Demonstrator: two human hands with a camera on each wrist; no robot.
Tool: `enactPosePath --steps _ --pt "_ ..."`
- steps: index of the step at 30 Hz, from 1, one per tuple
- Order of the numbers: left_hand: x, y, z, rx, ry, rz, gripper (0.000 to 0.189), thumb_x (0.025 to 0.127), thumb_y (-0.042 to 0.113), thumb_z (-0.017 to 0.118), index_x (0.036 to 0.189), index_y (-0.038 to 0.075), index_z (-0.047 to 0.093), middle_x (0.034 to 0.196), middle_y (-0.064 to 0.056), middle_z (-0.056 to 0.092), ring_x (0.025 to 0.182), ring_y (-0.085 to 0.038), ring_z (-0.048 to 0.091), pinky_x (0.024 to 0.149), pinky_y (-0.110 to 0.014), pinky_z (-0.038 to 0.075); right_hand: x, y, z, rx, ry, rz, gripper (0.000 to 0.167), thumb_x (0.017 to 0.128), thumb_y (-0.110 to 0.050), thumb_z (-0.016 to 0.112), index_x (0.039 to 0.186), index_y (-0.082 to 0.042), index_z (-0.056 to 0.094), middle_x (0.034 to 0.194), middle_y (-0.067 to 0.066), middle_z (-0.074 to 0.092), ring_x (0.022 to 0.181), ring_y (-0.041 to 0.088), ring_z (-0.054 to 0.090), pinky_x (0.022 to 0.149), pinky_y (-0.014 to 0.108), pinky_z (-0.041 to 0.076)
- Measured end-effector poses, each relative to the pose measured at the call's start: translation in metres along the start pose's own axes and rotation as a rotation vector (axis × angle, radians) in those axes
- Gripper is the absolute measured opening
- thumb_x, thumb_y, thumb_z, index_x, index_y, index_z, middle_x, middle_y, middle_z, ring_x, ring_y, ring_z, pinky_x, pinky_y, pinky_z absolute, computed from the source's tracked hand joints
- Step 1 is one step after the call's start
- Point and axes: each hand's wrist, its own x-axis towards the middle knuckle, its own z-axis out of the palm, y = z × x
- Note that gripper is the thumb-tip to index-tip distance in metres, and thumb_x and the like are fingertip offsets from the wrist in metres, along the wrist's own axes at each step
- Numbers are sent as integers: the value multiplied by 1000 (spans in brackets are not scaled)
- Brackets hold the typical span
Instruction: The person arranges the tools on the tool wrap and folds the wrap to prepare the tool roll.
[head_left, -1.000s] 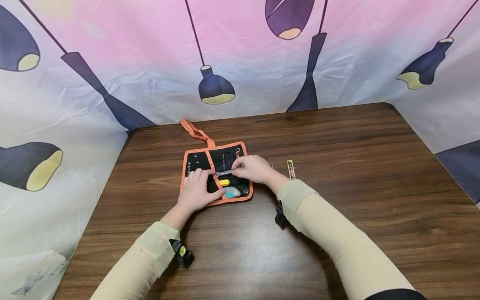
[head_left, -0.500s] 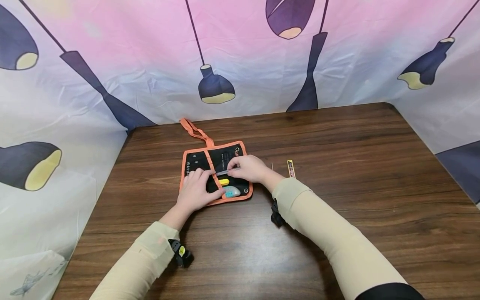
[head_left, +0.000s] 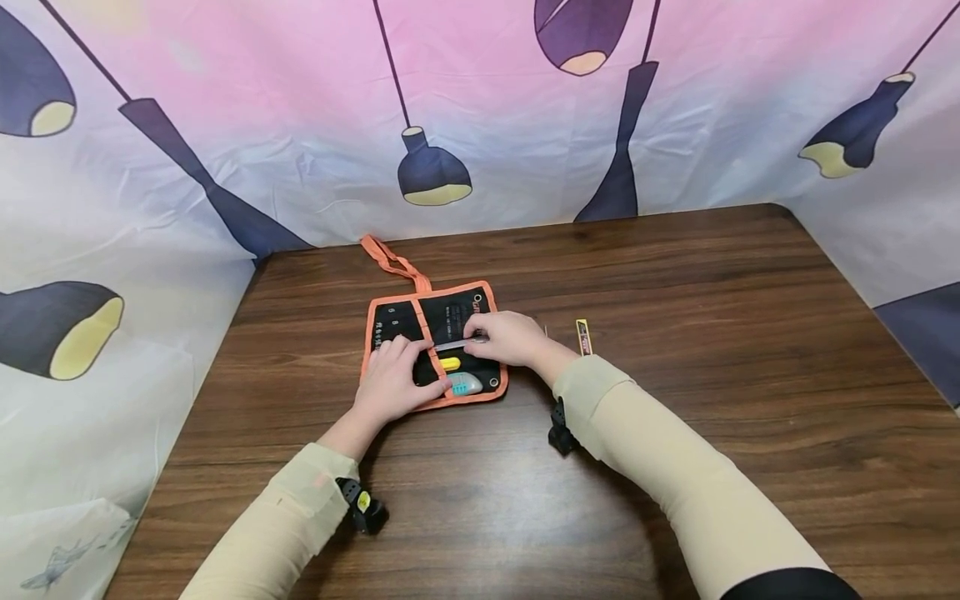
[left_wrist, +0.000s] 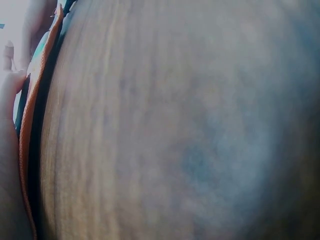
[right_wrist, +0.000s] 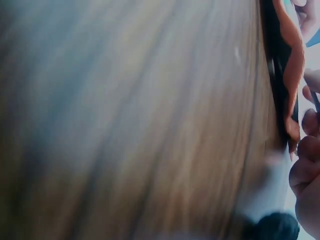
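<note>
A black tool pouch [head_left: 463, 315] with orange edging lies unfolded on the table. My left hand [head_left: 390, 379] rests on its left half, fingers extended, index fingertip and thumb at the orange band across the middle. My right hand [head_left: 510, 337] pinches a small silver wrench [head_left: 452, 344] over the right half, its far end at the band by my left index finger. Below it, a yellow-handled tool [head_left: 450, 364] and a teal and grey tool [head_left: 465, 384] sit tucked under the band. Both wrist views show mostly table, with the pouch edge [right_wrist: 295, 60] at the side.
A small yellow box [head_left: 584, 337] lies right of the pouch, partly behind my right forearm. An orange strap [head_left: 393, 262] runs from the pouch toward the back edge of the wooden table [head_left: 712, 333]. A printed cloth [head_left: 510, 167] hangs behind.
My right hand with the wrench shifts slightly left toward the band, then back right, and the wrench now shows as a thin straight strip. My left hand stays on the pouch.
</note>
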Motion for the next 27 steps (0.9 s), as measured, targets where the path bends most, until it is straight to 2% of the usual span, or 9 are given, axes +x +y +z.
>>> enactPosePath --steps 5,10,17,23,27 --pt "-1 1 0 -6 -14 -10 73 74 66 61 123 12 60 92 -4 48 81 -23 41 74 -40 34 -7 6 -4 -39 -9 3 21 90 -32 62 106 -19 64 99 -3 61 81 12 53 75 33 44" --pt "0 1 0 -6 -16 -12 74 74 68 60 123 13 60 92 -3 48 81 -22 41 73 -40 34 -13 13 -6 -32 -2 11 21 88 -30 65 103 -15 65 94 -2 59 83 12 55 76 31 45" --pt "0 0 0 -10 -20 -14 73 74 68 60 122 13 61 93 -4 49 83 -23 42 75 -41 34 -18 18 -8 -9 1 28 21 88 -29 65 99 -12 66 82 -1 54 72 14 50 67 30 41" --pt "0 0 0 -5 -17 -10 73 74 68 60 123 14 61 94 -4 49 84 -23 42 75 -41 34 -23 24 -10 0 51 23 16 87 -25 64 93 -10 67 78 -1 53 69 14 49 64 29 40" --pt "0 0 0 0 -11 -7 72 74 67 61 122 14 61 94 -4 49 84 -23 42 75 -41 34 -23 26 -10 -3 53 25 16 88 -25 63 93 -11 68 76 -1 53 67 13 48 62 28 39"
